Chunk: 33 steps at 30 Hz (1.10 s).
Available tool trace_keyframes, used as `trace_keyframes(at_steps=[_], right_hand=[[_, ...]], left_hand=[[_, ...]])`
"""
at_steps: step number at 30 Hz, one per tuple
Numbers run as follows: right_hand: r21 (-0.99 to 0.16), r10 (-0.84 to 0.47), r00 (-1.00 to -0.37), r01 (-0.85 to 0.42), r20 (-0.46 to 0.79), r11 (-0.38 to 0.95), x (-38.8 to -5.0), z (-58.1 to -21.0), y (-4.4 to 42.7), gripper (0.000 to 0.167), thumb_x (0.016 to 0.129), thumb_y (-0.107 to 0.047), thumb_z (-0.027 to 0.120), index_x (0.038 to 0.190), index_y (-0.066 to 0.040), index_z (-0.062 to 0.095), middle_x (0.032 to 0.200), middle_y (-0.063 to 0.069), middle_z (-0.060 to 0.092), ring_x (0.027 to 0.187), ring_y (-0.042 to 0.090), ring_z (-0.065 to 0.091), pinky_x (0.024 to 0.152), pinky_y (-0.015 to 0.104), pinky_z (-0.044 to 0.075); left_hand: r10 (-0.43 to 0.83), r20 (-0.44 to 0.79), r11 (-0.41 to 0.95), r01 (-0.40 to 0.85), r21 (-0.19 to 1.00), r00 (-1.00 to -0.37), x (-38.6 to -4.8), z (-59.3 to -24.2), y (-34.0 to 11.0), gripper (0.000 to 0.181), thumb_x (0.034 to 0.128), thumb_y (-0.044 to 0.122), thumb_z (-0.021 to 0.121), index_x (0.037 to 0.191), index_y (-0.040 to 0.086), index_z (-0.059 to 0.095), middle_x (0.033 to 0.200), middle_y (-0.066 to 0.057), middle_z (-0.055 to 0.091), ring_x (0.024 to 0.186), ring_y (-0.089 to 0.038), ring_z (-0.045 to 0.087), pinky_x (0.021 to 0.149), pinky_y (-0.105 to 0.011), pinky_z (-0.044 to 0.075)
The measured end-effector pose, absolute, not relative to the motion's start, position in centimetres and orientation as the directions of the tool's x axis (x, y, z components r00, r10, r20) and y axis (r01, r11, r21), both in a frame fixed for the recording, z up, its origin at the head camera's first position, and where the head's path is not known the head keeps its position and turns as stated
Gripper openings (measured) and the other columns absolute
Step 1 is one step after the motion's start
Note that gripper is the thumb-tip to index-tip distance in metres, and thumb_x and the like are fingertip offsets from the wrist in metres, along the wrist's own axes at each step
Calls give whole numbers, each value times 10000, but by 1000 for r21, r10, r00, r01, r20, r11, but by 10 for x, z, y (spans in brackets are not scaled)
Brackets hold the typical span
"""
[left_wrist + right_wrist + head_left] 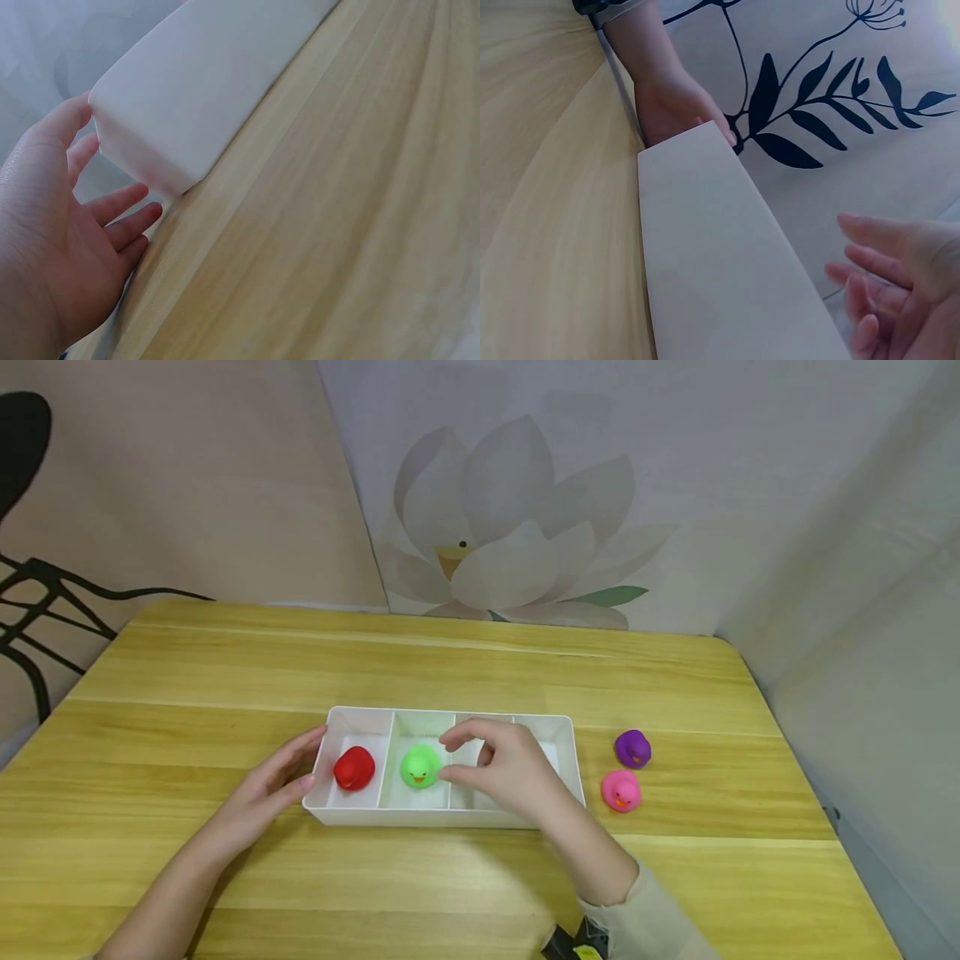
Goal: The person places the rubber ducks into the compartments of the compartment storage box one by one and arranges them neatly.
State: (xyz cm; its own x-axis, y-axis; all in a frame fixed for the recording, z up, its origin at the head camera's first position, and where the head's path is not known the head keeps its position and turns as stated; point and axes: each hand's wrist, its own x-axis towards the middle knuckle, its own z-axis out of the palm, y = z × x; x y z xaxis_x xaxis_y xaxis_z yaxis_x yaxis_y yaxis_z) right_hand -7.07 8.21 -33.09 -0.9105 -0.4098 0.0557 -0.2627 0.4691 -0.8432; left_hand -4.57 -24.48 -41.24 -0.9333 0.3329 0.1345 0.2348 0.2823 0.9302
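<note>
A white divided tray (375, 817) lies on the wooden table. In its leftmost compartment sits a red duck (354, 768), and a green duck (421, 766) is in the compartment beside it. The left hand (258, 797) rests at the tray's left end, its thumb and fingers touching the wall (180, 97), relaxed rather than curled round it. Above the tray, just right of the green duck, the right hand (506, 766) is held with thumb and index finger apart and nothing between them. In the right wrist view, the right hand (904, 289) shows beside the tray (712, 247).
Right of the tray, a purple duck (633, 749) stands behind a pink duck (621, 791) on the table (712, 777). A black object (573, 941) is near the right sleeve at the front edge. Behind the table hangs a curtain with a flower print (517, 518).
</note>
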Motion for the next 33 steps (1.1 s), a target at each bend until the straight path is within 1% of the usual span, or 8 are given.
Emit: trace_keyframes(at_steps=[3, 6, 13, 17, 22, 24, 29, 33], right_hand=[[-860, -400, -911, -283, 102, 425, -64, -331, 91, 276, 765, -168, 819, 1021, -194, 717, 926, -77, 672, 579, 117, 491, 494, 240, 395], [-873, -397, -909, -290, 124, 392, -59, -331, 100, 296, 760, -163, 823, 1032, -210, 715, 914, -115, 657, 600, 113, 508, 523, 245, 407], [-877, -366, -918, -296, 152, 378, -45, -331, 127, 279, 760, -178, 825, 1011, -227, 714, 912, -106, 665, 634, 148, 520, 562, 252, 400], [-870, -335, -921, -322, 197, 374, -40, -334, 145, 281, 762, -157, 821, 1016, -201, 710, 913, -86, 674, 625, 136, 517, 569, 228, 402], [-838, -312, -897, -415, 313, 353, -37, -340, 166, 315, 740, -63, 821, 1021, -145, 705, 892, -61, 673, 590, 120, 511, 519, 227, 396], [-828, -301, -892, -432, 336, 358, -35, -343, 175, 329, 731, -31, 818, 1021, -133, 702, 884, -53, 670, 588, 118, 509, 502, 232, 391], [-820, -284, -899, -425, 333, 383, -31, -352, 196, 362, 720, 23, 808, 1039, -102, 689, 837, -15, 640, 584, 121, 477, 482, 242, 378], [-824, -266, -912, -400, 313, 402, -30, -358, 213, 390, 710, 43, 807, 1058, -85, 686, 729, -3, 571, 589, 123, 455, 488, 253, 372]], left_hand=[[331, 132, 287, 233, 929, -934, -46, -412, -245, 552, 971, -2, 503, 1487, 101, 337, 1402, -257, 402, 1225, -11, 419, 934, -130, 372], [329, 130, 292, 232, 928, -935, -45, -412, -245, 553, 971, 1, 504, 1489, 105, 337, 1405, -257, 399, 1227, -4, 414, 933, -127, 370], [334, 134, 283, 235, 930, -933, -45, -412, -244, 551, 970, 0, 507, 1486, 102, 342, 1410, -257, 395, 1235, -13, 414, 943, -137, 370], [332, 135, 281, 235, 930, -934, -45, -412, -243, 549, 968, -1, 509, 1483, 96, 344, 1408, -257, 396, 1233, -11, 415, 942, -137, 371], [326, 134, 289, 234, 928, -936, -45, -412, -244, 549, 969, -2, 507, 1484, 90, 340, 1403, -267, 396, 1226, 2, 415, 937, -135, 374], [327, 133, 291, 234, 928, -936, -45, -412, -243, 550, 969, -2, 506, 1485, 89, 337, 1403, -269, 396, 1224, 3, 414, 939, -135, 372], [325, 121, 296, 223, 929, -938, -45, -412, -244, 549, 973, 11, 507, 1487, 103, 338, 1410, -256, 396, 1223, 9, 409, 935, -129, 369], [325, 119, 292, 219, 931, -938, -45, -412, -244, 551, 973, 13, 507, 1488, 107, 336, 1415, -254, 392, 1228, 10, 405, 937, -130, 368]])
